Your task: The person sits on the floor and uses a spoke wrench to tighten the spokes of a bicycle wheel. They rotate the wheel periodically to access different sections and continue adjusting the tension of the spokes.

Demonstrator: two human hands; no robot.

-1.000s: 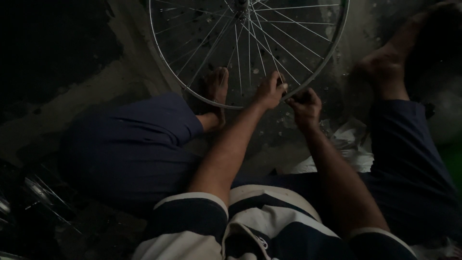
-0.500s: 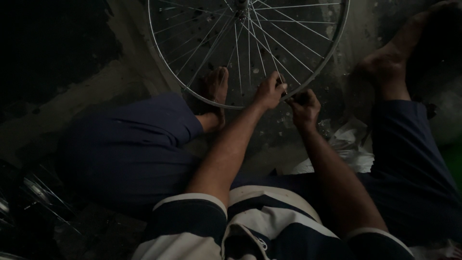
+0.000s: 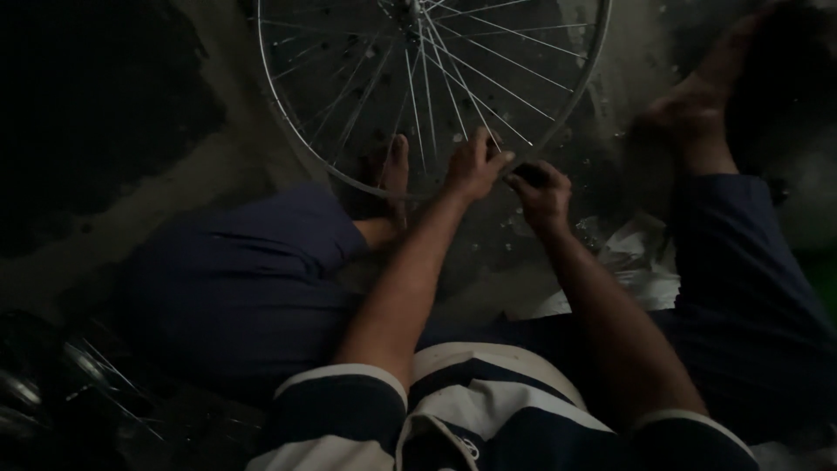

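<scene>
A silver bicycle wheel rim [image 3: 292, 139] with thin spokes stands on the dark floor in front of me, its lower edge between my bare feet. My left hand [image 3: 475, 164] grips the lower rim where the spokes meet it. Right beside it, my right hand [image 3: 542, 194] is closed around a small dark tool pressed against the same part of the rim. The scene is dim, so the tool's shape is unclear.
My left foot [image 3: 392, 170] rests under the rim and my right foot [image 3: 689, 109] lies at the upper right. Crumpled pale plastic or paper [image 3: 632, 257] sits by my right leg. Dark metal parts [image 3: 78, 384] lie at the lower left.
Both hands stay at the lower rim with only slight shifts. The wheel has hardly moved.
</scene>
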